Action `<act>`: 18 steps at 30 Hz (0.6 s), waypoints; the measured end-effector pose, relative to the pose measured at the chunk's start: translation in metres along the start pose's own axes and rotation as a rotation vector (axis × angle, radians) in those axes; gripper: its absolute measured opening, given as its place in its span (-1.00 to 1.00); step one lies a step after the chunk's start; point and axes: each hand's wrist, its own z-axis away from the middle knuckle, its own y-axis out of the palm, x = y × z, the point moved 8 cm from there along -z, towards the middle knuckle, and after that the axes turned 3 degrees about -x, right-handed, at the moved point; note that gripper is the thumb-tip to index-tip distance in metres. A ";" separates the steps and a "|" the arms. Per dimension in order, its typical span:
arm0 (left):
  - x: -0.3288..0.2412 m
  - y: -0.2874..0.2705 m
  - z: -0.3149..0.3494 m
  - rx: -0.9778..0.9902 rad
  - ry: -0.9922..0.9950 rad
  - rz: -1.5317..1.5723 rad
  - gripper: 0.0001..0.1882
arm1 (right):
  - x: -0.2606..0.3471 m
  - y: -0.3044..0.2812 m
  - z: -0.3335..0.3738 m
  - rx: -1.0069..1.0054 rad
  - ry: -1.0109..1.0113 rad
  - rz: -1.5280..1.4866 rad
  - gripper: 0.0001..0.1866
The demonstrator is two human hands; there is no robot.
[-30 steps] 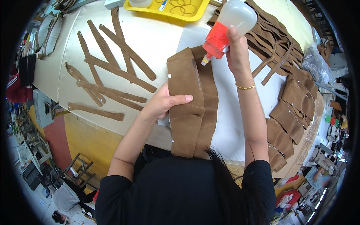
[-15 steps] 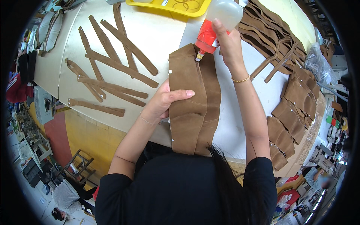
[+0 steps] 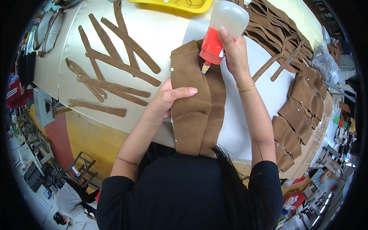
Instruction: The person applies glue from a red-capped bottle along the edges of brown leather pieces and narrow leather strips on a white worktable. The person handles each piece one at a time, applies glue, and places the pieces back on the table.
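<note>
My left hand (image 3: 171, 99) grips the left edge of a brown suede-like piece (image 3: 190, 111), thumb lying on top and fingers hidden underneath. The piece has a seam down its length, and its right part (image 3: 217, 96) lies beyond that seam. In my right hand (image 3: 234, 53) is a squeeze bottle (image 3: 230, 17), held upside down and tilted, clear at the base with red toward the nozzle. Its narrow tip touches or nearly touches the piece along the seam near the far end. Whether liquid comes out cannot be seen.
Several brown strips (image 3: 122, 69) lie on the table (image 3: 161, 34) to the left. A yellow tray (image 3: 180, 4) stands at the far edge. To the right are piled brown strips (image 3: 272, 34), overlapping brown pieces (image 3: 303, 103) and a clear plastic bag (image 3: 326, 65). A stool (image 3: 80, 168) stands at lower left.
The bottle's tip has moved a little toward me along the seam, and the bottle has tipped more upright. My left hand keeps its hold on the piece.
</note>
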 end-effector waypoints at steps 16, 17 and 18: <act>-0.003 0.003 -0.002 0.015 0.032 0.005 -0.44 | 0.000 0.004 0.029 0.068 0.076 -0.138 -0.41; -0.003 0.003 -0.001 0.009 0.030 0.006 -0.44 | 0.000 0.004 0.031 0.072 0.085 -0.137 -0.41; -0.003 0.003 -0.001 0.009 0.034 0.012 -0.43 | 0.001 0.004 0.033 0.061 0.082 -0.153 -0.41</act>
